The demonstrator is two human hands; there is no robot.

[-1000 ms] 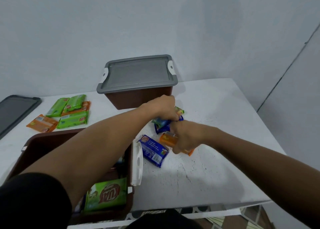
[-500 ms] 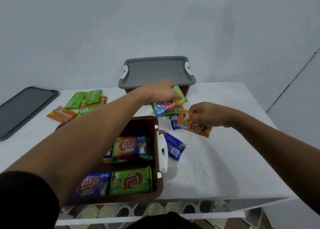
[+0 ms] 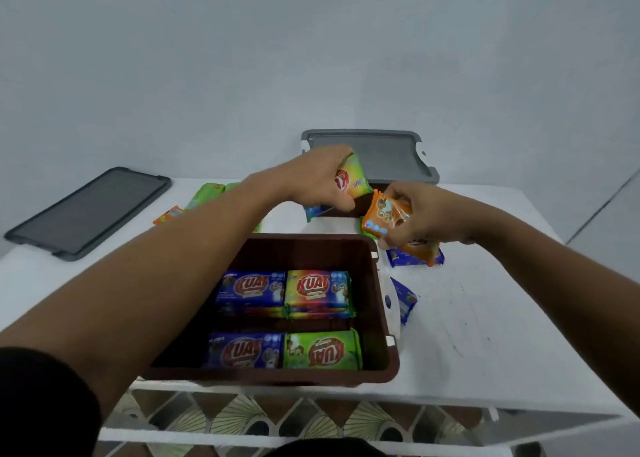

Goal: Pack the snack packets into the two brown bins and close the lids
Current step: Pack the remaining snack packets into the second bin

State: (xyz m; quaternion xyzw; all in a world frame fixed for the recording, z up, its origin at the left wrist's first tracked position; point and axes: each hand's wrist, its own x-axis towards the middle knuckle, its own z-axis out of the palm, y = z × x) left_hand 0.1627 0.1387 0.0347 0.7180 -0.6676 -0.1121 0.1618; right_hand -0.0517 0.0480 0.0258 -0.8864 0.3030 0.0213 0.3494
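An open brown bin (image 3: 375, 304) sits at the table's near edge with several snack packets (image 3: 317, 292) laid flat inside. My left hand (image 3: 311, 179) is raised beyond the bin's far rim, shut on a green-yellow packet (image 3: 355, 181). My right hand (image 3: 415, 214) is beside it, above the bin's far right corner, shut on an orange packet (image 3: 381, 216). A second brown bin, mostly hidden by my hands, stands at the back under a closed grey lid (image 3: 377, 151). Blue packets (image 3: 403, 299) lie on the table right of the open bin.
A loose grey lid (image 3: 88, 210) lies at the far left of the white table (image 3: 485, 335). Green and orange packets (image 3: 204, 195) lie behind my left forearm. A blue packet with an orange one on it (image 3: 417, 254) rests under my right hand. The wall is close behind.
Both hands have lifted their packets up from the pile on the table and drawn them toward the open bin. The view has shifted so the open bin is centred.
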